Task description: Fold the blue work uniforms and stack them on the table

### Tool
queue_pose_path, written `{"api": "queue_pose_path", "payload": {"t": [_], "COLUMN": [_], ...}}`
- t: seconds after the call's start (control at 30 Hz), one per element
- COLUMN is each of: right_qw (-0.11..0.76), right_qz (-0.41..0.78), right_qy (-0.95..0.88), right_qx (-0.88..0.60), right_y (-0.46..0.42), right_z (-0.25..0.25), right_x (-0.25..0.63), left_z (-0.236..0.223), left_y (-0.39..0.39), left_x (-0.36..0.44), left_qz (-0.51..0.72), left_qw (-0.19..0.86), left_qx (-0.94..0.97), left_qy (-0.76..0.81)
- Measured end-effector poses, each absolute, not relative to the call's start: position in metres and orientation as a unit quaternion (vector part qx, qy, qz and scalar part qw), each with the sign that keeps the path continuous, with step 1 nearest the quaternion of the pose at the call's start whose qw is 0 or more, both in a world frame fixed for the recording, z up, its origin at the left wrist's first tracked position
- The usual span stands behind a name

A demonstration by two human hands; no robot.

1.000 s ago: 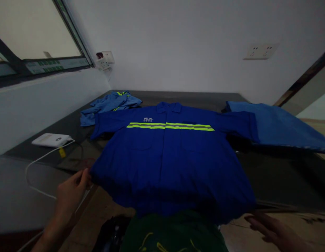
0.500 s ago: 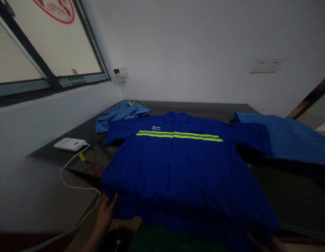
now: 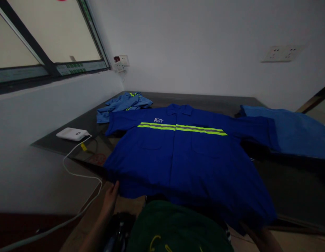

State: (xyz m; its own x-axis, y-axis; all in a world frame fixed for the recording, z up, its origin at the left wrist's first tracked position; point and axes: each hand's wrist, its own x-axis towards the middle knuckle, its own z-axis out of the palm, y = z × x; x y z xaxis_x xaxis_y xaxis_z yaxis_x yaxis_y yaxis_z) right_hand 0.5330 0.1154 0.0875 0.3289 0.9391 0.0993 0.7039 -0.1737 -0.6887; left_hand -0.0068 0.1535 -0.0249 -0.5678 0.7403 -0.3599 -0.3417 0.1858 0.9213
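A dark blue work shirt [image 3: 186, 161] with a yellow-green reflective band across the chest lies spread flat, front up, on a dark table [image 3: 204, 99], its hem hanging over the near edge. My left hand [image 3: 110, 198] is at the shirt's lower left hem corner, fingers pointing up and touching the fabric edge. My right hand is hidden under the lower right hem; only the forearm [image 3: 264, 239] shows, so its grip is not visible.
A crumpled lighter blue garment [image 3: 124, 105] lies at the table's far left. Another blue cloth [image 3: 294, 131] lies at the right. A white device [image 3: 72, 134] with a white cable [image 3: 81, 175] sits at the left edge. My green top [image 3: 175, 227] fills the bottom.
The camera tipped up then down and shifted right. My left hand slid from the left hem corner down below the hem. My right hand went from open beside the hem to hidden under it.
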Motion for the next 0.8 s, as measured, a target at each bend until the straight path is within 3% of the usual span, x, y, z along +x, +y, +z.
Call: {"api": "queue_pose_path", "payload": {"t": [0.23,0.5,0.67,0.8], "right_qw": [0.312,0.152,0.185,0.236], "right_qz": [0.117,0.175,0.205,0.178], "right_qy": [-0.555,-0.583,-0.592,-0.567], "right_qx": [-0.762,-0.779,-0.758,-0.769], "right_y": [0.125,0.116,0.121,0.130], "right_z": [0.087,0.072,0.055,0.048], "right_x": [0.526,0.531,0.558,0.573], "left_z": [-0.048,-0.059,-0.066,-0.068], "left_y": [0.149,0.143,0.124,0.109], "left_x": [0.004,0.010,0.017,0.012], "left_qz": [0.591,0.631,0.651,0.637], "left_qw": [0.461,0.517,0.519,0.467], "left_qx": [0.201,0.091,0.066,0.176], "left_qy": [0.631,0.571,0.550,0.588]}}
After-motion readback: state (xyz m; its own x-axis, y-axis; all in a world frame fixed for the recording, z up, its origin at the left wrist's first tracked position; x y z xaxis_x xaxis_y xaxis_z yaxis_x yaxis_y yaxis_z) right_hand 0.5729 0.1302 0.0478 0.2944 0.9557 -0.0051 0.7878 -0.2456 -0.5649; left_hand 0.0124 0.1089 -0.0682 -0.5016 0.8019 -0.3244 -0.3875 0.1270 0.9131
